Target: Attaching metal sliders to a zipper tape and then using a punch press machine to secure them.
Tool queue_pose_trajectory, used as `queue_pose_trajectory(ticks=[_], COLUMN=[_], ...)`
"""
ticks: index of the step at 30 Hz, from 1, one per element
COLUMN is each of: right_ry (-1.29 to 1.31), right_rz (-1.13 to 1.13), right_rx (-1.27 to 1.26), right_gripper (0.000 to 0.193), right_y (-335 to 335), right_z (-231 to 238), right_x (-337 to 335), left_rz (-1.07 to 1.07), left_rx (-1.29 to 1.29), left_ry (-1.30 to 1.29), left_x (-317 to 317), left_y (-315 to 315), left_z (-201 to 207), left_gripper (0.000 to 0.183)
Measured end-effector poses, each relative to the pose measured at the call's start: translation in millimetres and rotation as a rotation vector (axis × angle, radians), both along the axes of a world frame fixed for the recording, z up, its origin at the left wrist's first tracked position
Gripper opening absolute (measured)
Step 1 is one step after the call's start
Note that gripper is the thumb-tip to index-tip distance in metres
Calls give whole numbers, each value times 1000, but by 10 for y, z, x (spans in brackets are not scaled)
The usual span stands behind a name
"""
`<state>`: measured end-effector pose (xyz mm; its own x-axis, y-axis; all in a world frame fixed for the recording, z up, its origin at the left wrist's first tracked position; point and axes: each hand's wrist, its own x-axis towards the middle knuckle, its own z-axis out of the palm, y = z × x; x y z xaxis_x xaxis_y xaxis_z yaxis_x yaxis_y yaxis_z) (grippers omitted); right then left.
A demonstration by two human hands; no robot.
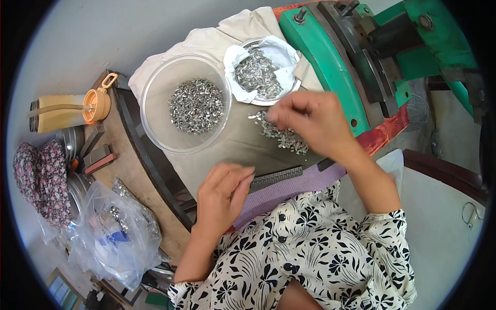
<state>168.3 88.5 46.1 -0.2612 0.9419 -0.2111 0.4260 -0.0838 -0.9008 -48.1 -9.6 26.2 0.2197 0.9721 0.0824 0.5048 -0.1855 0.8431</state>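
My right hand (316, 123) hovers over a loose pile of small, flat, pale metal pieces (289, 140) on the beige cloth, its fingertips pinched together. Whatever is between them is too small to make out. Lower down, my left hand (219, 194) is beside the left end of a dark slotted metal bar (276, 178). Its thumb and fingers are drawn together, and I cannot see what they hold. A clear round tub (150, 124) of short metal pieces stands at the left. Behind my right hand, a paper-lined metal bowl (297, 85) contains thin metal pins (258, 72).
A green machine (315, 57) with dark steel parts rises at the right. Purple mesh matting (268, 199) lies along the near edge. Left of the table are a yellow container with an orange lid (97, 106), a clear plastic bag (116, 243) and a flowered cloth (41, 181).
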Motion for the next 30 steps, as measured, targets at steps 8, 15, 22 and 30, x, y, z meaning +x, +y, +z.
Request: queue_pose_trajectory(ticks=[8,15,22,30], right_ry=[-176,-510,-396,-257], right_rz=[235,413,222,154], right_rx=[573,791,776,395], right_gripper=[13,16,20,10], right_y=[-605,-721,-657,-681], right_z=[-352,-420,-448,-342], right_x=[-128,-160,-194,-326], left_rz=[8,-18,141,237], left_rx=[-29,-23,-46,-122], left_ry=[146,190,85,10], left_x=[-25,-150,-151,-107], left_y=[-258,-280,-405,-443], left_z=[-218,-223,-308,-343], left_gripper=[31,29,31,34])
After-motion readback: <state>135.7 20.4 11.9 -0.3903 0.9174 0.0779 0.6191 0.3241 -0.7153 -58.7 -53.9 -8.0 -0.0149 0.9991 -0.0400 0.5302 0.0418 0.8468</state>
